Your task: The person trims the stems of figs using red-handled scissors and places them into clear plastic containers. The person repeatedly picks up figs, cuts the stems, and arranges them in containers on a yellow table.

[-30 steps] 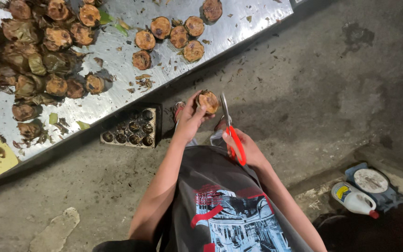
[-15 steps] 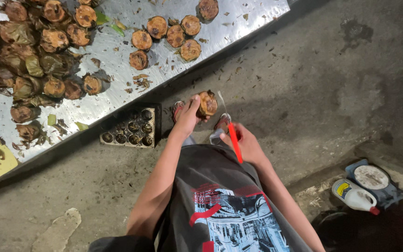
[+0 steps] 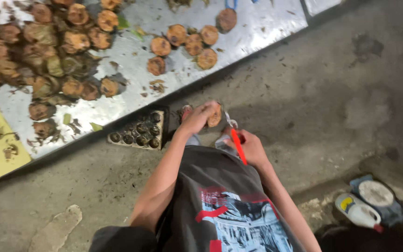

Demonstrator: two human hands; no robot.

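Left hand (image 3: 198,117) grips a round brown husked fruit (image 3: 214,115); at its four o'clock, right hand (image 3: 250,147) fingers clasp red-handled scissors (image 3: 237,140).

A metal sheet (image 3: 257,28) (on the concrete floor (image 3: 350,93)) carries brown husked fruits (image 3: 47,60).

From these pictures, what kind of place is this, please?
Probably an informal produce-processing spot at floor level: a bare concrete floor, a metal sheet heaped with round brown husked fruits, and a small tray of cut pieces.
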